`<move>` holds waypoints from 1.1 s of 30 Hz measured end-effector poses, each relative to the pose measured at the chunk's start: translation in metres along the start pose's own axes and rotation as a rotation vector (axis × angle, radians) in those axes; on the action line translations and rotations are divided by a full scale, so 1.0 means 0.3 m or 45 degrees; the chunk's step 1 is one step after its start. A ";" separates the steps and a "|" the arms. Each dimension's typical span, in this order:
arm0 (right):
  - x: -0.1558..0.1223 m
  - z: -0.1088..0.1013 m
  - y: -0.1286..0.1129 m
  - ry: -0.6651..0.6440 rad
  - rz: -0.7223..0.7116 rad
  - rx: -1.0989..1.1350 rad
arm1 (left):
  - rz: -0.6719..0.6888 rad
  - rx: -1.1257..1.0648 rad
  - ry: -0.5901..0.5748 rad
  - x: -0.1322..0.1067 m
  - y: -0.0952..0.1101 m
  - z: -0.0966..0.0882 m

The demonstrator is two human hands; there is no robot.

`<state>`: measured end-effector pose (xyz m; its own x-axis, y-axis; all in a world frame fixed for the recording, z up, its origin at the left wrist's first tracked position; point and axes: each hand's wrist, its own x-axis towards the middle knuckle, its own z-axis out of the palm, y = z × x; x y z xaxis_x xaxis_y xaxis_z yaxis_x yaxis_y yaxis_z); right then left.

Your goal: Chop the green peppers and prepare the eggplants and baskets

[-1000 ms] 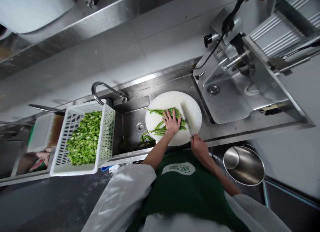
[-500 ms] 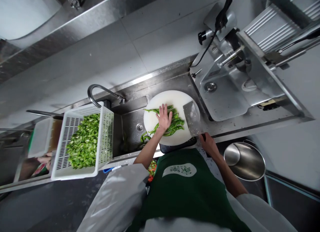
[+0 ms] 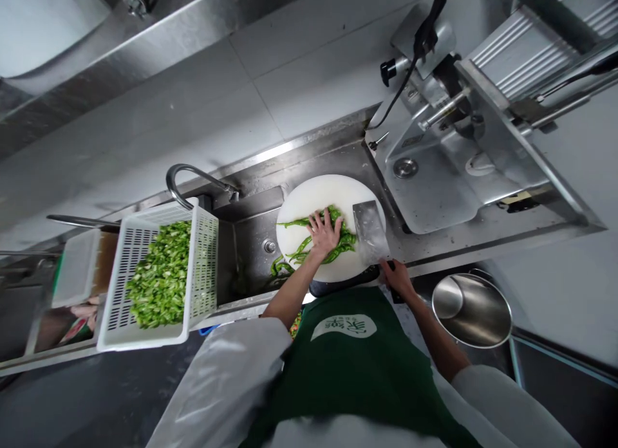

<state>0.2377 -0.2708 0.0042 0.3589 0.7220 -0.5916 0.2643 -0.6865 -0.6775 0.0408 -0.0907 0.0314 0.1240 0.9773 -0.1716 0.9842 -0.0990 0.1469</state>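
Several long green chili peppers (image 3: 345,243) lie bunched on a round white cutting board (image 3: 318,189). My left hand (image 3: 325,234) rests on top of them with its fingers spread, covering part of the bunch. My right hand (image 3: 398,277) is wrapped around the handle of a cleaver (image 3: 371,232). The cleaver's broad blade lies over the right side of the board, just right of the pepper ends. A few more green peppers hang past the board's left edge, by the sink.
A white perforated basket (image 3: 205,268) of chopped green peppers (image 3: 161,277) stands at the left. Behind it curves a faucet (image 3: 200,172) over the sink (image 3: 255,235). A metal slicing machine (image 3: 434,184) occupies the right counter, with a steel pot (image 3: 487,316) below.
My left hand has slid slightly right and towards me over the peppers, its fingers spreading wider. The cleaver has shifted only a little at the board's right side.
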 end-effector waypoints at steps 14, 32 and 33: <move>-0.047 0.077 0.018 -0.021 0.087 0.364 | 0.010 0.064 0.115 -0.077 0.042 0.064; -0.056 0.165 0.013 -0.032 0.021 0.304 | 0.054 0.048 0.117 -0.079 0.038 0.073; -0.053 0.172 0.010 -0.035 0.016 0.298 | 0.054 0.044 0.117 -0.079 0.037 0.073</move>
<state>0.1867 -0.2799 -0.0110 0.3352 0.7178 -0.6102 0.0440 -0.6589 -0.7509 0.0517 -0.1191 0.0157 0.1553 0.9850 -0.0756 0.9822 -0.1458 0.1182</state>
